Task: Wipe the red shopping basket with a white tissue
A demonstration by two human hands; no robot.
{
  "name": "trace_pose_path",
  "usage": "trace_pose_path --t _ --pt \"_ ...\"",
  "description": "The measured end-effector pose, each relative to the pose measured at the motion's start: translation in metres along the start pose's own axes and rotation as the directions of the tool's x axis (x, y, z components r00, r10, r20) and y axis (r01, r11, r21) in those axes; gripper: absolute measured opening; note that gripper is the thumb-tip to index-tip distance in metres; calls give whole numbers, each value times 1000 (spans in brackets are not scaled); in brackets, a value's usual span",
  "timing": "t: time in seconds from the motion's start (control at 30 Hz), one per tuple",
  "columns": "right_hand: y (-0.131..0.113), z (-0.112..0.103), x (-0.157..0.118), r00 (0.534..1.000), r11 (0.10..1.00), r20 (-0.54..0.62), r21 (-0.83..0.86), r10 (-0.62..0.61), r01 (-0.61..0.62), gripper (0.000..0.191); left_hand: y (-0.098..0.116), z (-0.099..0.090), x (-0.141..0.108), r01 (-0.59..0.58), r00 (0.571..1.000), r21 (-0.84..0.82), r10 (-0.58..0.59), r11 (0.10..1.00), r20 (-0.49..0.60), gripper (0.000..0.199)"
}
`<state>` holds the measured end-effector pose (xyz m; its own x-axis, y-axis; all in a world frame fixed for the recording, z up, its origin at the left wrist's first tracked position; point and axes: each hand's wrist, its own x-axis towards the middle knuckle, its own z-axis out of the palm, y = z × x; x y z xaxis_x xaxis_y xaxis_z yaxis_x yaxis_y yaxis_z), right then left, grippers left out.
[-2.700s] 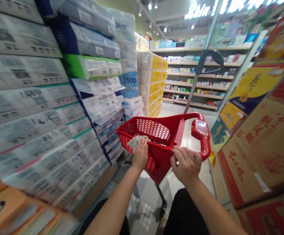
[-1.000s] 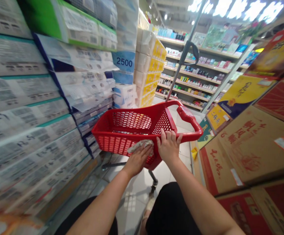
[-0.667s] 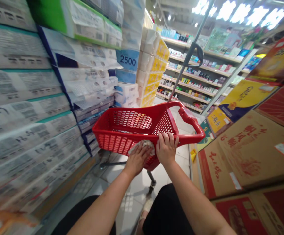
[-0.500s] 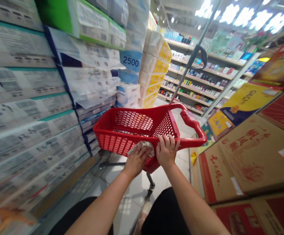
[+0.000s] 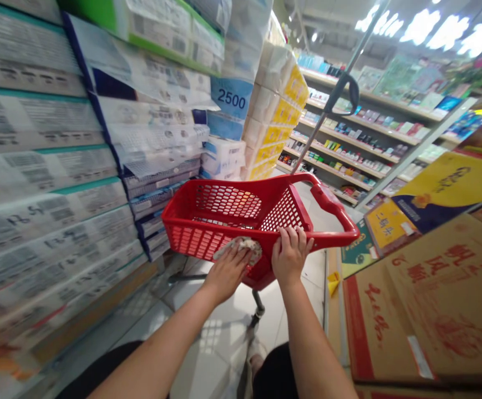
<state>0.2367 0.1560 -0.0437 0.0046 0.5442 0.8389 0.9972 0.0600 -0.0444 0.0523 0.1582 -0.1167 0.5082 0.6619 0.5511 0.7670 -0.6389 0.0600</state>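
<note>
A red plastic shopping cart [image 5: 280,180] with slotted sides stands in front of me, its handle pointing right. My left hand [image 5: 227,271] presses a pale, crumpled cloth [image 5: 245,243] against the near side wall, just under the rim. The fingers lie over the cloth, which shows above and beside them. My right hand [image 5: 289,257] grips the near rim close to where the handle joins, fingers hooked over the top. Its thumb side is toward the handle. I see no goods inside the basket, though part of its floor is hidden behind the near wall.
Tall stacks of wrapped paper packs [image 5: 49,177] line the left. Cardboard cartons [image 5: 432,299] are piled on the right, near a small yellow item [image 5: 333,284]. A metal pole [image 5: 313,136] with a dark loop rises behind the cart. Stocked shelves [image 5: 357,127] stand beyond.
My left hand and the cloth have shifted slightly left along the cart's side. The right hand keeps its hold on the rim. The whole view has turned a little.
</note>
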Motion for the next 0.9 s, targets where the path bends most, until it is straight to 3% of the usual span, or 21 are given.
trace_pose_path --t 0.17,0.27,0.4,0.47,0.57,0.7,0.83,0.9 --pt "3 -2 4 990 1000 143 6 19 -20 45 -1 6 9 37 999 31 -37 999 -16 49" --pt "4 5 6 986 998 157 21 58 -62 47 -4 9 9 73 997 51 -72 996 -17 55" --pt "7 13 9 985 995 163 78 55 -69 45 -1 16 9 12 999 44 -13 999 32 62" --pt "7 15 10 985 993 159 95 60 -76 44 1 20 10 54 998 75 -57 996 38 59" --pt "4 15 10 984 991 154 86 87 -101 43 5 23 13 94 996 110 -93 989 -16 55" --pt "0 15 6 983 994 161 47 92 -101 45 13 28 18 30 997 101 -22 994 -78 55" --pt "-1 14 1 983 996 167 30 78 -84 47 17 35 21 125 987 172 -105 977 -121 49" --pt "-1 16 -1 983 995 162 29 85 -91 48 18 38 20 74 992 192 -54 979 -111 51"
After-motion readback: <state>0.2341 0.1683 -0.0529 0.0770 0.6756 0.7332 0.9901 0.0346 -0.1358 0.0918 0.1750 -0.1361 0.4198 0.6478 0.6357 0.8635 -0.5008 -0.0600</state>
